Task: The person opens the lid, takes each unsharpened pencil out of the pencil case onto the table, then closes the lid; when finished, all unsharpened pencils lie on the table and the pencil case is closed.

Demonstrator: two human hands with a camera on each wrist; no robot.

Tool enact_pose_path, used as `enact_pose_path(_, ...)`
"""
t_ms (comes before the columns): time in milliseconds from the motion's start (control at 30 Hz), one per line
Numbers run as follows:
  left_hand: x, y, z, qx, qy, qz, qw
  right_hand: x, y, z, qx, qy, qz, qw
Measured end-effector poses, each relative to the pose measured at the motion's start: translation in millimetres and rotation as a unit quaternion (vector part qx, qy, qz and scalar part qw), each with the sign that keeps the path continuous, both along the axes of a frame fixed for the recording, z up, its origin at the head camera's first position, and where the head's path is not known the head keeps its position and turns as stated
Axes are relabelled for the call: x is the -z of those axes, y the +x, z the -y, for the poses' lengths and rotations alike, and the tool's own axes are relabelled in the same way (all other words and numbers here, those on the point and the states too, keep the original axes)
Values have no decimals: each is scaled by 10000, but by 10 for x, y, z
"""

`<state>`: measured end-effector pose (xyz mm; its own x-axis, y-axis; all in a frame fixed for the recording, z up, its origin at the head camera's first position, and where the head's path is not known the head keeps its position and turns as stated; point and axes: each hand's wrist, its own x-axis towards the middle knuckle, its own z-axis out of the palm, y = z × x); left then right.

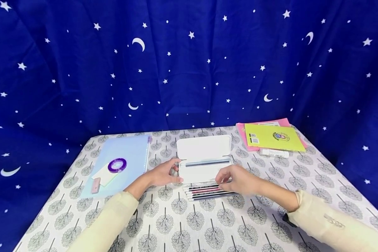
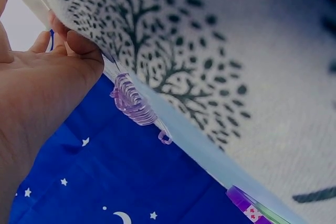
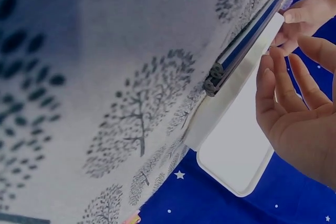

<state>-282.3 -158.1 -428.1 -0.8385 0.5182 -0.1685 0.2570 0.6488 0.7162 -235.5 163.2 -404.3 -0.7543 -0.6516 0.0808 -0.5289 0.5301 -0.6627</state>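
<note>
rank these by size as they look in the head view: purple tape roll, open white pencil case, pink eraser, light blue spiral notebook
1. light blue spiral notebook
2. open white pencil case
3. purple tape roll
4. pink eraser

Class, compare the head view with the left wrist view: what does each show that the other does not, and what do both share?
Only the head view shows the right hand, the yellow book, the white tube and the pink eraser.

Only the left wrist view shows the pink-marked white patch on the purple ring's side.

Both show the left hand, the ring, the blue notebook, the white case, the tree-patterned cloth and the starry curtain.
</note>
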Motion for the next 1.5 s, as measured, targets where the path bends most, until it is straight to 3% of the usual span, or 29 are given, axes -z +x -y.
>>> enact_pose_path(200, 4, 4, 2, 21, 27, -2, 10000, -19, -53, 16, -88, -137, -233, 9996)
enact_pose_path(600, -5, 10, 1, 13, 46, -1, 10000, -21, -163, 40, 176, -2, -383, 9991)
enact_pose_path(833, 1, 5, 11, 17, 49, 0, 10000, -15, -271, 64, 4, -147, -666, 9977)
enact_pose_path(1267, -3, -13, 3, 26, -18, -29, 10000, 16, -432, 119, 294, 12, -721, 9970)
enact_pose_path(1500, 4, -14, 8, 21, -2, 4, 10000, 28, -519, 141, 349, -3, -509, 9981)
